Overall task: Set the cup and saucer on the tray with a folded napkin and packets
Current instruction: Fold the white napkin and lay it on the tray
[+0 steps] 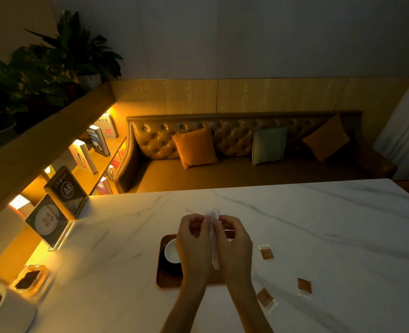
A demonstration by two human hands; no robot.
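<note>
reached in from the bottom edge with two bare forearms, wrists close together. curled the fingers of the left hand (194, 243) and right hand (234, 246) inward and pinched the top of a white napkin (215, 251) between them, its narrow length hanging between the palms, above the tray (161, 272). hid most of the tray and part of the white cup (171, 251) on its dark saucer (167, 269) at the tray's left. showed three packets (266, 253) lying apart on the marble table (319, 236), right of the tray, print too dim to read
</note>
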